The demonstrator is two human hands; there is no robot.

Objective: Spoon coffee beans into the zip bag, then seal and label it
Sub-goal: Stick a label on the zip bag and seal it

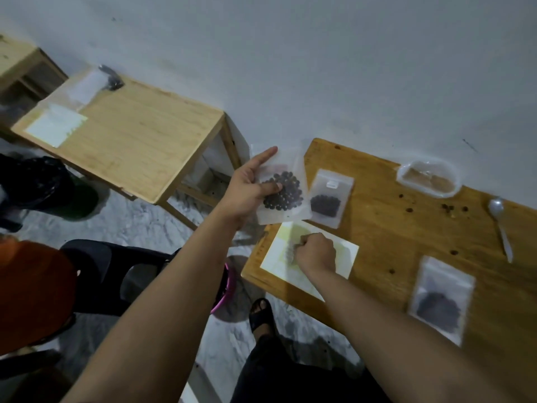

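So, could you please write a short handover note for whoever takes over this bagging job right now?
Left hand: holds a zip bag of beans up at the table's left edge.
Right hand: closed, pinching at the label sheet on the table.
Elsewhere: two filled bags lie on the table, spoon at the far right, bean container by the wall.
Done: held bag is filled; seal cannot be confirmed.
Left: peel a label, stick it on.

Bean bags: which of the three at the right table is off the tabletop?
The bag in the left hand, held up at the table's left edge. The other two, one beside it and one nearer the person, lie flat.
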